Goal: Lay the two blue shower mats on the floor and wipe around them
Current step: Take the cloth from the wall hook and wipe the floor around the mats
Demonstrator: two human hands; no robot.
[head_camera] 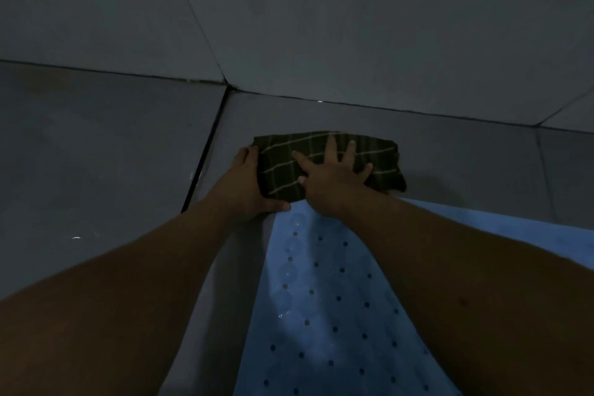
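- Wiping looks to be the step in hand: a folded dark green checked cloth (328, 164) lies on the grey tiled floor (96, 154), just past the far end of a blue shower mat (324, 299).
- The right hand (331, 180) presses flat on top of the cloth, its fingers straight and spread, curled around nothing.
- The left hand (244, 186) holds the cloth's left edge, with the thumb along the near side and the fingers wrapped around the far side; the fingertips are partly hidden, so how tight the hold is cannot be told.
- The mat lies flat on the floor, running from the bottom edge of the view up to the cloth, with rows of small drain holes and round suction marks visible on its surface.
- Only 1 mat can be made out with certainty; a plain paler blue area under the right forearm may be a 2nd mat beside it, but the arm and dim light leave that unclear.
- The cloth sits on the narrow strip of floor between the mat's far end and the wall (353, 26), close to a dark grout line (205, 151) at the left.
- Judging from this, laying is at least partly done, and wiping around the mat is under way at its far end.
- Strips of floor along the mat's left and right sides likely remain to be wiped, though nothing here shows which parts are already clean.
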